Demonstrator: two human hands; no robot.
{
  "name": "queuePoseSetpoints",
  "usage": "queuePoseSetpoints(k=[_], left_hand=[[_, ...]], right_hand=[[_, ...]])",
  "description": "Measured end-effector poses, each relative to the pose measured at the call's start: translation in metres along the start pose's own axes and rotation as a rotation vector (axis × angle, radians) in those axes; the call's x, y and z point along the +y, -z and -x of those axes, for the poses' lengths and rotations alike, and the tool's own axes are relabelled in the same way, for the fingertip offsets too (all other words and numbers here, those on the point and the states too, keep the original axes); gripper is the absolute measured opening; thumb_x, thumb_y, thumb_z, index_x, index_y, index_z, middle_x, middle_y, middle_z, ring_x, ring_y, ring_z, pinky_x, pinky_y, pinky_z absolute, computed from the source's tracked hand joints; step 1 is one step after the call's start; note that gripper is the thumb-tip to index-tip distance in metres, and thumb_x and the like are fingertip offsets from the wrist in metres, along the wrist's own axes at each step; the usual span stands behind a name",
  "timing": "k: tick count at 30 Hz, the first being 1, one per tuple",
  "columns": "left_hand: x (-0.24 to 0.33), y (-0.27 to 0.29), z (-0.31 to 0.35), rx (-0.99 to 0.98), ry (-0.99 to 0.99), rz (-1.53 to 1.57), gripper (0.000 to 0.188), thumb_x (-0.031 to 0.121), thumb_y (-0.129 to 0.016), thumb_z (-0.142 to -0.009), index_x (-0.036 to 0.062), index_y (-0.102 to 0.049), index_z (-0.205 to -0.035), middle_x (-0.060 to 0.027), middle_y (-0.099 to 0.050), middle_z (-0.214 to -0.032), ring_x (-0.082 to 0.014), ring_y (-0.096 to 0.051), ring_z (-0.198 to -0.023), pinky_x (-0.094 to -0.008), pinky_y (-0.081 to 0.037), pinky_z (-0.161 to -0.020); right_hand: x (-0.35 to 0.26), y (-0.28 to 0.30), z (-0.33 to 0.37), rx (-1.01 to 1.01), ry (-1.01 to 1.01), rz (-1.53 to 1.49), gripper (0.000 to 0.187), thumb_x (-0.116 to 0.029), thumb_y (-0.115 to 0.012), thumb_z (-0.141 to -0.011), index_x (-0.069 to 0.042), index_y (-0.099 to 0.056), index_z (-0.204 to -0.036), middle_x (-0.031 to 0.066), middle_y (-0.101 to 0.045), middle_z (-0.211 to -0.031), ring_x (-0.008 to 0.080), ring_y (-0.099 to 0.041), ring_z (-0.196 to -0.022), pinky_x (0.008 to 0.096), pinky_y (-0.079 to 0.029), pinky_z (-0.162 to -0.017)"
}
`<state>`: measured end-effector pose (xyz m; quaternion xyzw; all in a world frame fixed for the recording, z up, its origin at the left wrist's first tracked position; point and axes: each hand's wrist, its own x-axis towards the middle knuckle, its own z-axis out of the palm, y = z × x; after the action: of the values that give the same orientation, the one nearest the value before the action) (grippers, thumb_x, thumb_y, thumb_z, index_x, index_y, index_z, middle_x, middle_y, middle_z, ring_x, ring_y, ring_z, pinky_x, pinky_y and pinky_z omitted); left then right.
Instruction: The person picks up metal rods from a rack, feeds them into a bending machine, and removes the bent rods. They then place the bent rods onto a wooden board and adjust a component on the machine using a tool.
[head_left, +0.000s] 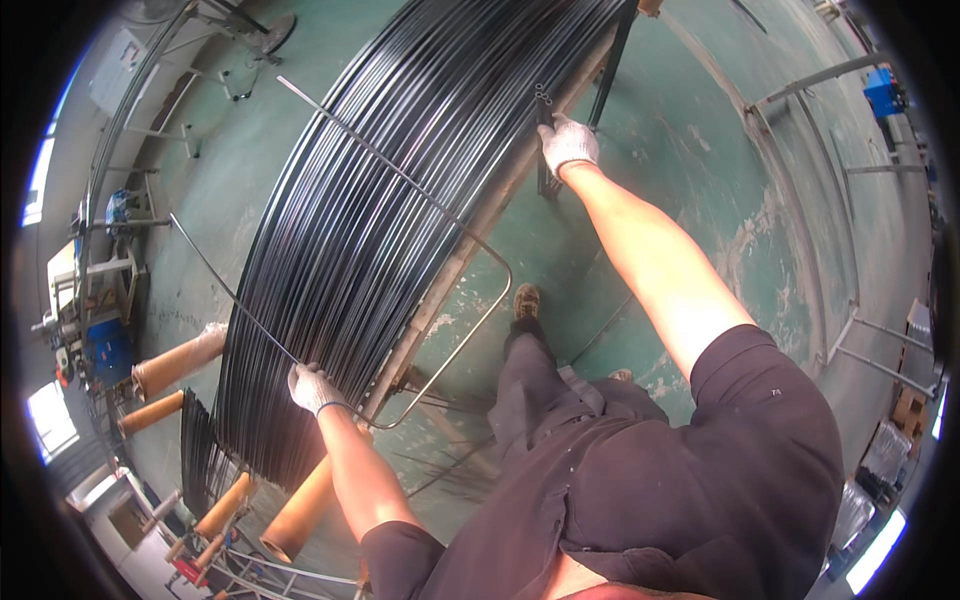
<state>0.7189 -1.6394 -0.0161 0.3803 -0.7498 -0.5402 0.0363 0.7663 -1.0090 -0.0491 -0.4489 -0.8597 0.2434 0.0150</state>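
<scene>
Metal bar (398, 174) crosses black tubing (335, 240); right hand (570, 142) clamped on tubes (545, 106); left hand (314, 388): grip unclear; brown rolls (298, 512) beside.

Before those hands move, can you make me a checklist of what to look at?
1. Left hand and right hand gloved: ok, both.
2. Right hand around the black tubes: ok.
3. Left hand gripping firmly: cannot tell, its fingers are partly hidden.
4. Long black strands free of anything across them: not ok, the bent metal bar crosses over.
5. Forearms covered: not ok, bare.
</scene>
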Motion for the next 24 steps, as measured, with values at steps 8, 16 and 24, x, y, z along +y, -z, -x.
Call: queuePoseSetpoints(k=[8, 16, 24], left_hand=[[-0.035, -0.008, -0.044, 0.155, 0.004, -0.241, 0.025, 0.014, -0.068, -0.103, 0.0061, -0.072, -0.125, -0.0133, -0.076, -0.106, -0.0241, -0.072, -0.083, -0.0361, -0.06, -0.071], [0.011, -0.089, 0.09, -0.232, -0.452, -0.43, 0.034, 0.001, -0.069, -0.102, 0.0002, -0.07, -0.135, -0.0203, -0.071, -0.141, -0.0341, -0.069, -0.129, -0.0456, -0.059, -0.111], [-0.037, -0.188, 0.293, -1.151, -0.912, -0.472, 0.045, 0.012, -0.08, -0.094, 0.0057, -0.07, -0.137, -0.0158, -0.076, -0.118, -0.0276, -0.076, -0.102, -0.0403, -0.061, -0.093]], right_hand=[[0.04, 0.0, -0.005, 0.073, 0.046, -0.061, 0.037, -0.044, -0.059, -0.107, -0.02, -0.073, -0.131, 0.0179, -0.079, -0.123, 0.0428, -0.074, -0.116, 0.0534, -0.058, -0.101], [0.11, 0.049, 0.008, 0.413, -0.1, -0.278, 0.026, -0.038, -0.065, -0.106, -0.019, -0.075, -0.12, 0.0207, -0.079, -0.112, 0.046, -0.073, -0.11, 0.0531, -0.059, -0.095], [0.164, 0.186, 0.118, 0.564, -0.153, -0.568, 0.015, -0.019, -0.072, -0.106, -0.006, -0.075, -0.111, 0.011, -0.078, -0.091, 0.0229, -0.077, -0.084, 0.0355, -0.061, -0.075]])
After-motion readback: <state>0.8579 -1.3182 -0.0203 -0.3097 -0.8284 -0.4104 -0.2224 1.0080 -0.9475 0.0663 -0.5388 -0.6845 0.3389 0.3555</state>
